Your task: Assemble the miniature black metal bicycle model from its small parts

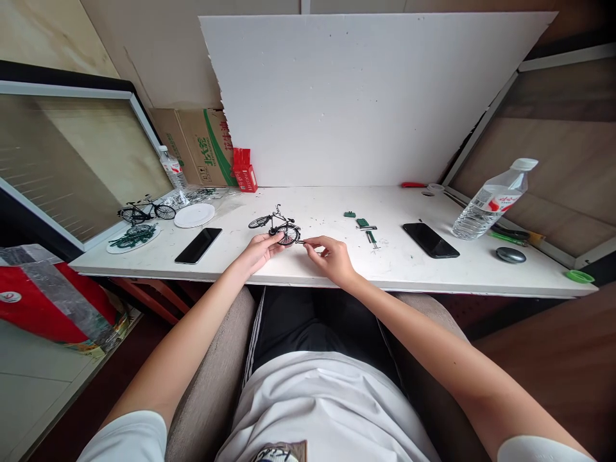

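Note:
A small black model bicycle (287, 235) is held just above the table's near middle, one wheel towards me and the other pointing away to the left. My left hand (262, 251) is closed on it, thumb and fingers pinching beside the near wheel. My right hand (330, 256) pinches a thin dark piece (300, 242) whose tip reaches the rim of that wheel; its exact kind is too small to tell. Several small green parts (362, 222) lie on the table to the right of my right hand.
On the white table (308, 276) lie two phones (198, 246), one on each side. A second model bicycle (147, 210) and white plates (194, 215) are at the left. Water bottle (495, 200), dark oval object (511, 255) and green cap (580, 276) stand right. A white board (375, 96) closes the back.

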`<state>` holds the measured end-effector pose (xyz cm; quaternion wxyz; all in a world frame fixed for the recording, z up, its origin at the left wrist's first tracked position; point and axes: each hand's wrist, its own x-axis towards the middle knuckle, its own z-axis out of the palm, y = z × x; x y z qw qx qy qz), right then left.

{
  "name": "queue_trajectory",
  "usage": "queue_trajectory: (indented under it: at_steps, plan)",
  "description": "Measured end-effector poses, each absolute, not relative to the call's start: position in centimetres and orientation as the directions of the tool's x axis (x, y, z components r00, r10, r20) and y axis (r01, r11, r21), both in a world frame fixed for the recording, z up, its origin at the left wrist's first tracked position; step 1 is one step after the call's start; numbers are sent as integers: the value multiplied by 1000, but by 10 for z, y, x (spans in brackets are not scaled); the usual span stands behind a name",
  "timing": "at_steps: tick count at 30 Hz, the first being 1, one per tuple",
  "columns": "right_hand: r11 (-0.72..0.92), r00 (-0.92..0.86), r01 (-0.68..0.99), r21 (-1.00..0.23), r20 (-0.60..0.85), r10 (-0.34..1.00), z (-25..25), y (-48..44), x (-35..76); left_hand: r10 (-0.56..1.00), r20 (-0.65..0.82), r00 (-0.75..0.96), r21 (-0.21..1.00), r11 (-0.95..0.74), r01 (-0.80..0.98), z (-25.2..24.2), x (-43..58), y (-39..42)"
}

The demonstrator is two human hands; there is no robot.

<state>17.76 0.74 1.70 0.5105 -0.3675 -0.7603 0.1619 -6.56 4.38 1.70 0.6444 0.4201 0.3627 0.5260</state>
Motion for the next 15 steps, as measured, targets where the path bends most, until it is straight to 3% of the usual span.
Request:
queue_trajectory:
  at_steps: [15]
  plan:
    - [669, -234, 450, -591, 645, 727, 12, 6, 176, 967, 27, 252, 929, 69, -363, 26, -50, 32]
